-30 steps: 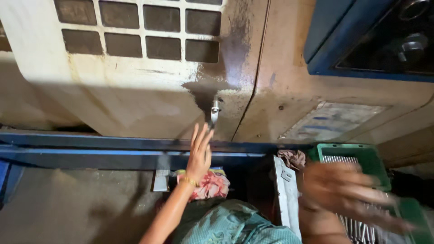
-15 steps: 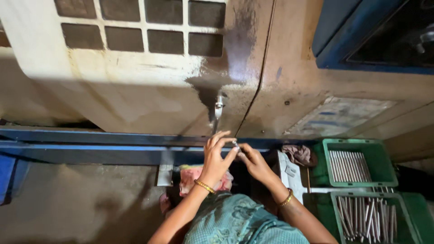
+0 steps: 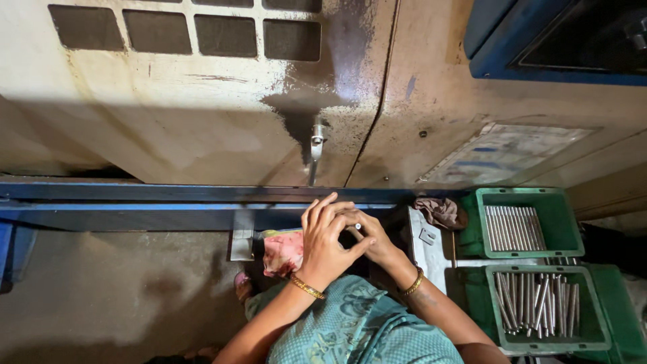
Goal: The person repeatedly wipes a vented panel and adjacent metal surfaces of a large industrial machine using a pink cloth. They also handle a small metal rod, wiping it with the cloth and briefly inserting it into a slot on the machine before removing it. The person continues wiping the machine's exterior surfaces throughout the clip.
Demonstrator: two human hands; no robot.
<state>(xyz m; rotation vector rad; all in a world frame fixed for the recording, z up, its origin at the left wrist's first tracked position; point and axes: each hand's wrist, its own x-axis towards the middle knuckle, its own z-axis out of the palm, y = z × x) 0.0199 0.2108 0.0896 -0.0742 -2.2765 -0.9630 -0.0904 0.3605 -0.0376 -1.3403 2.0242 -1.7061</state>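
Both hands met at the blue ledge point(image 3: 168, 216) of the machine, just below the small metal lever point(image 3: 315, 145). Left hand point(image 3: 325, 243) lay over the right hand point(image 3: 374, 239), fingers curled, half closed. A thin metal pin point(image 3: 358, 226) showed between the fingertips, only its tip visible; long axis could not be told. It seemed pinched by the right hand; whether the left also gripped it could not be told. 2 green trays point(image 3: 559, 222) of like pins sat to the right, nearer the right hand. Pink rag point(image 3: 283, 253) just left of the hands
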